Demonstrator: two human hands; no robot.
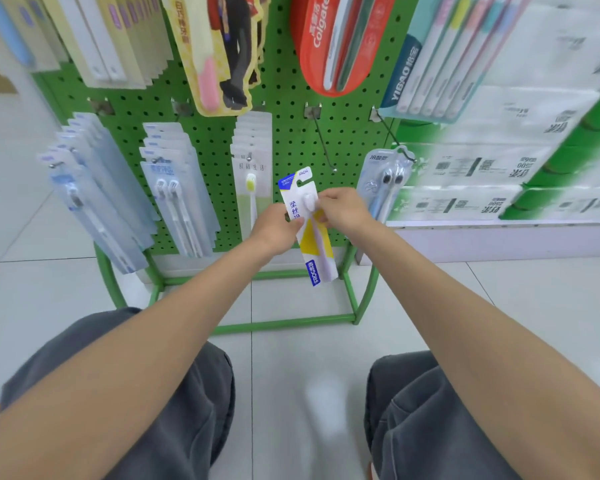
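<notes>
A packaged toothbrush, on a white, blue and yellow card marked FROG, is held upright in front of a green pegboard rack. My left hand pinches the card's left edge near its middle. My right hand grips the card's right side, fingers near the brush head. An empty metal hook juts from the board just above and to the right of the pack's hanging hole.
Other toothbrush packs hang on hooks left, centre and right of the held one; a red Colgate pack hangs above. Stacked tissue packs fill the shelf at right. My knees are low in view over a tiled floor.
</notes>
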